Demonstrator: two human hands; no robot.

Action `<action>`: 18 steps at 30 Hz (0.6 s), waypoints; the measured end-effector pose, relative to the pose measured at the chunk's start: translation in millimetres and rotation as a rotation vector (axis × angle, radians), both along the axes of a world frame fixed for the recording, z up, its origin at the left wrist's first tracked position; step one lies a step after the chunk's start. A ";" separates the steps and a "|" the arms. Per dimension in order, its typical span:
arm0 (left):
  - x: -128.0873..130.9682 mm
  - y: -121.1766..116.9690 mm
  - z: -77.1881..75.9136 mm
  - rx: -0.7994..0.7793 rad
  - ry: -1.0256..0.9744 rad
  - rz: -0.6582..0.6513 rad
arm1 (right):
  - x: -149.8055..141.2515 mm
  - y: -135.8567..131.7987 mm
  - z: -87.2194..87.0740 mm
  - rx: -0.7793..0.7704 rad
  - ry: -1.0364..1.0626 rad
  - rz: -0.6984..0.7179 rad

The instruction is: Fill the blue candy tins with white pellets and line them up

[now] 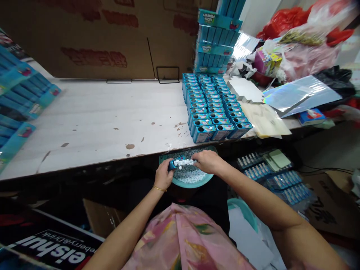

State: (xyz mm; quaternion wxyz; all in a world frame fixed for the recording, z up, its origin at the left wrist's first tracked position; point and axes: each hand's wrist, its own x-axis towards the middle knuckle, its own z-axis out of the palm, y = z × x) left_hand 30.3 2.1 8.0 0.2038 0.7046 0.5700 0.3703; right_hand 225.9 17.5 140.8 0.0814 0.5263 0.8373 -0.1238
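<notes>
My left hand point(163, 174) is wrapped around a small blue candy box point(172, 164), tilted over a green basin point(188, 185). Small white round candies point(192, 175) fill much of the basin. My right hand point(207, 161) is closed at the far end of a heaped row of white candies point(184, 162) that reaches to the box's mouth. Whatever carries this row is hidden under the candies and my fingers.
The white table point(118, 120) has worn patches and a front edge just beyond the basin. Rows of blue boxes point(209, 105) stand at its right, with stacked display packs point(215, 47) behind. A large cardboard box point(112, 41) stands at the back. More packs point(22, 90) are at left.
</notes>
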 end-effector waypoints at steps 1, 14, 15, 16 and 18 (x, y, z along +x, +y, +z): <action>0.0 -0.8 -0.3 0.002 0.008 -0.004 | -4.1 -1.4 2.3 0.019 -0.040 0.019; -17.2 -22.9 25.5 0.044 -0.132 -0.033 | 20.8 -18.7 17.9 0.139 0.093 0.000; -20.5 -26.6 35.3 0.043 -0.163 -0.026 | 33.2 -20.7 13.3 0.143 0.183 -0.034; -23.2 -28.4 46.0 0.040 -0.198 -0.017 | 45.3 -22.9 6.5 0.143 0.278 -0.072; -26.6 -22.2 67.5 0.036 -0.277 -0.002 | 65.6 -27.3 -12.9 0.135 0.453 -0.152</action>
